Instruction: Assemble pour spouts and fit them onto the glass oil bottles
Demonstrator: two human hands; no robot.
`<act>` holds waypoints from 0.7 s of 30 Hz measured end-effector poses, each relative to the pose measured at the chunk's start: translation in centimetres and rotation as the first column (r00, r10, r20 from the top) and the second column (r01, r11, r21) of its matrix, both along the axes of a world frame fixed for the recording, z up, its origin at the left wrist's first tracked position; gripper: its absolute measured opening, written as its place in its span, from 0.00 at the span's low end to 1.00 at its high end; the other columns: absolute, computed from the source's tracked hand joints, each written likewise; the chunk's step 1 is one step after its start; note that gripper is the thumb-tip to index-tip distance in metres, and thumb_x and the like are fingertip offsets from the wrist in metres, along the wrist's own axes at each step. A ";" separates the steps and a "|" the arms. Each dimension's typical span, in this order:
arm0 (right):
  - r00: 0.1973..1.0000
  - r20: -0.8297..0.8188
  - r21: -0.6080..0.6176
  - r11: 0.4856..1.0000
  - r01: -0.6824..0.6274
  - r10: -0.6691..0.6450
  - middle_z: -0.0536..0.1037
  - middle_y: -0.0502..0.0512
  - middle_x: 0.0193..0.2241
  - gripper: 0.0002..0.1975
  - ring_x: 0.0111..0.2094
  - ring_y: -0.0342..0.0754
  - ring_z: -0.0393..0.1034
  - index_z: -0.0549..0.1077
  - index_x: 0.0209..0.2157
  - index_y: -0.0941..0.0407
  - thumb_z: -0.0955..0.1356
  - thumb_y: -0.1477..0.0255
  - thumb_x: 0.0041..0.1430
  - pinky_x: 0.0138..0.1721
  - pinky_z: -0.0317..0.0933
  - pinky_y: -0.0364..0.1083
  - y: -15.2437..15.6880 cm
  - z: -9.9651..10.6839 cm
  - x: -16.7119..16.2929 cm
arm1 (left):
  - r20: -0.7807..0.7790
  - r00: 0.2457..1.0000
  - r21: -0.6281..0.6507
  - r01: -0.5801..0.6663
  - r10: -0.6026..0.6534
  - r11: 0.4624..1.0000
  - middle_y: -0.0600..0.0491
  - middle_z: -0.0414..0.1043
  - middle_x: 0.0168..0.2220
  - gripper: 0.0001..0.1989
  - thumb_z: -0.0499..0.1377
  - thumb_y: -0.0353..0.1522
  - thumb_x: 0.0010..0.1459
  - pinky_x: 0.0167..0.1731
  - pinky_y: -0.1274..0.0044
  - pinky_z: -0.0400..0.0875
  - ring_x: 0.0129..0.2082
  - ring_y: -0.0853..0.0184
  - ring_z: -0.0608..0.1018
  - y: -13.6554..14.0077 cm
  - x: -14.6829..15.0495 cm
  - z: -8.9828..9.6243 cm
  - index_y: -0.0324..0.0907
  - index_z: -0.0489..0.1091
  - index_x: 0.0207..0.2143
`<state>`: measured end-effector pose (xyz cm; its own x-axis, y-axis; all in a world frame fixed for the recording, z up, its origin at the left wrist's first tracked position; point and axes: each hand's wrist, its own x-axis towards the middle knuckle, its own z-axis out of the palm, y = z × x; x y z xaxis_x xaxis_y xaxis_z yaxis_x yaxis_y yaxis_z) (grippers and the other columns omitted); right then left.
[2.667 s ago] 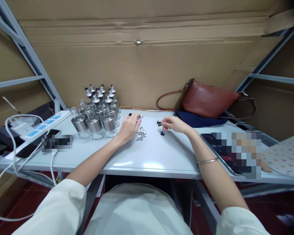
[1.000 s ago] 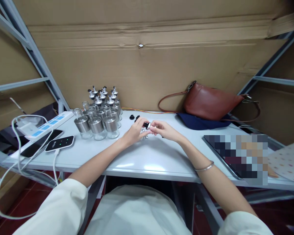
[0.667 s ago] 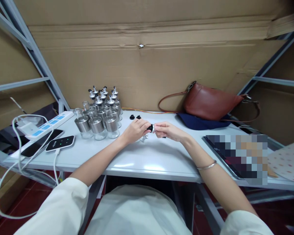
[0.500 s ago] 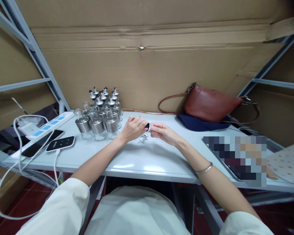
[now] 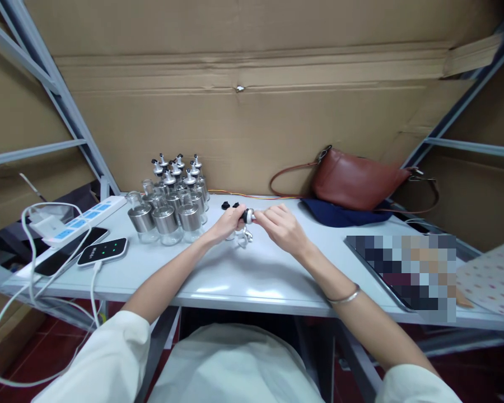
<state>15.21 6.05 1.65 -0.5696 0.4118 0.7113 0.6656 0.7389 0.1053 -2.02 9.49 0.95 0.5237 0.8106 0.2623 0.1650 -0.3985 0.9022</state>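
Observation:
Over the middle of the table, my left hand (image 5: 227, 225) grips a black and silver bottle pourer top (image 5: 247, 216), held sideways. The fingers of my right hand (image 5: 284, 228) pinch its right end. Just below it on the table lie small clear and shiny pieces (image 5: 244, 239), too small to name. Behind my left hand sit little black parts (image 5: 225, 205). To the left stand several glass bottles with steel bands (image 5: 166, 219); the front ones have no tops, while those behind carry silver pourer tops (image 5: 169, 178).
On the left are a power strip (image 5: 86, 219), a dark phone (image 5: 69, 252) and a white device (image 5: 103, 252) with cables. A brown bag (image 5: 355, 180) rests on dark blue cloth (image 5: 340, 215) at the back right. A blurred-out flat object (image 5: 372, 268) lies at the right.
My right hand has turned, bringing its back upward, with its fingers still at the pourer top. My left hand has shifted slightly, and the black parts behind it now show.

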 end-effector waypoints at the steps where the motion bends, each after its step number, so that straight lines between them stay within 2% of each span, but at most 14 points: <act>1: 1.000 -0.010 -0.007 1.000 -0.007 0.007 0.72 0.56 0.26 0.17 0.29 0.48 0.62 0.73 0.39 0.56 0.54 0.69 0.68 0.36 0.53 0.48 0.0 0.0 0.1 | 0.035 0.999 -0.037 -0.016 0.018 0.999 0.61 0.42 0.15 0.28 0.38 0.57 0.56 0.17 0.79 0.48 0.15 0.76 0.49 0.1 0.0 0.0 0.44 0.46 0.18; 2: 0.999 -0.053 -0.024 1.000 -0.009 0.007 0.73 0.56 0.26 0.17 0.29 0.48 0.62 0.73 0.38 0.55 0.55 0.67 0.67 0.37 0.54 0.49 0.0 0.1 0.1 | 0.082 0.995 -0.068 -0.059 0.065 0.996 0.61 0.42 0.15 0.28 0.38 0.56 0.57 0.17 0.79 0.48 0.15 0.76 0.49 0.4 -0.2 0.1 0.44 0.46 0.18; 4: 0.964 -0.261 -0.095 0.995 0.025 -0.049 0.73 0.55 0.25 0.17 0.29 0.48 0.64 0.72 0.37 0.55 0.57 0.63 0.66 0.38 0.55 0.48 0.0 0.1 0.4 | 0.170 0.960 -0.051 -0.217 0.223 0.975 0.61 0.45 0.16 0.26 0.37 0.51 0.61 0.17 0.80 0.51 0.15 0.76 0.52 1.2 -0.8 0.7 0.43 0.48 0.20; 6: 0.843 -0.510 -0.240 0.969 0.055 -0.174 0.71 0.54 0.23 0.18 0.27 0.48 0.64 0.71 0.36 0.56 0.57 0.60 0.65 0.35 0.57 0.47 0.1 0.1 0.8 | 0.180 0.910 0.072 -0.392 0.375 0.917 0.59 0.53 0.20 0.20 0.38 0.44 0.65 0.21 0.81 0.58 0.17 0.75 0.60 2.3 -1.8 1.5 0.42 0.54 0.25; 7: 0.772 -0.588 -0.326 0.944 0.046 -0.241 0.70 0.52 0.22 0.18 0.26 0.47 0.63 0.70 0.36 0.56 0.56 0.59 0.64 0.33 0.58 0.46 0.2 0.0 1.0 | 0.101 0.897 0.181 -0.443 0.431 0.878 0.58 0.58 0.23 0.15 0.41 0.40 0.65 0.24 0.80 0.62 0.19 0.74 0.64 2.9 -2.4 1.9 0.41 0.57 0.30; 9: 0.709 -0.623 -0.476 0.880 -0.009 -0.330 0.69 0.51 0.22 0.17 0.25 0.46 0.63 0.69 0.36 0.56 0.57 0.59 0.63 0.31 0.58 0.44 0.7 -0.3 1.2 | -0.202 0.831 0.423 -0.404 0.519 0.811 0.54 0.66 0.32 0.06 0.49 0.33 0.63 0.33 0.79 0.66 0.29 0.72 0.72 3.7 -3.2 2.5 0.41 0.61 0.39; 11: 0.743 -0.587 -0.538 0.840 -0.062 -0.321 0.70 0.52 0.27 0.17 0.28 0.46 0.64 0.69 0.36 0.56 0.58 0.58 0.61 0.32 0.58 0.43 1.4 -0.6 1.3 | -0.457 0.689 0.547 -0.282 0.563 0.788 0.49 0.68 0.39 0.08 0.54 0.28 0.59 0.40 0.76 0.67 0.38 0.67 0.74 4.2 -3.5 2.6 0.40 0.64 0.42; 13: 0.793 -0.550 -0.531 0.843 -0.091 -0.261 0.70 0.54 0.32 0.16 0.32 0.47 0.64 0.70 0.36 0.56 0.60 0.59 0.60 0.32 0.59 0.44 2.0 -1.0 1.3 | -0.570 0.594 0.556 -0.229 0.567 0.799 0.45 0.69 0.41 0.08 0.54 0.23 0.56 0.42 0.72 0.67 0.42 0.60 0.75 4.5 -3.1 2.1 0.39 0.68 0.38; 15: 0.836 -0.506 -0.515 0.852 -0.095 -0.213 0.67 0.55 0.33 0.14 0.33 0.47 0.63 0.72 0.36 0.56 0.61 0.61 0.59 0.33 0.59 0.44 2.3 -1.2 1.3 | -0.626 0.536 0.537 -0.231 0.567 0.811 0.41 0.69 0.39 0.09 0.53 0.20 0.54 0.41 0.69 0.67 0.42 0.55 0.75 4.8 -2.4 1.4 0.36 0.70 0.34; 17: 0.883 -0.431 -0.549 0.831 -0.094 -0.185 0.65 0.54 0.31 0.13 0.32 0.46 0.62 0.73 0.36 0.56 0.61 0.65 0.60 0.34 0.59 0.45 2.4 -1.2 1.6 | -0.671 0.482 0.523 -0.231 0.563 0.821 0.39 0.70 0.37 0.10 0.51 0.19 0.53 0.41 0.67 0.68 0.42 0.53 0.76 5.2 -1.8 0.7 0.34 0.70 0.32; 21: 0.969 -0.238 -0.705 0.697 -0.130 -0.059 0.66 0.52 0.29 0.13 0.30 0.45 0.62 0.74 0.37 0.57 0.59 0.72 0.62 0.36 0.60 0.45 2.1 -1.1 2.2 | -0.707 0.446 0.506 -0.224 0.549 0.833 0.38 0.70 0.39 0.14 0.48 0.19 0.55 0.41 0.66 0.68 0.43 0.54 0.75 5.8 -1.3 -0.1 0.35 0.70 0.38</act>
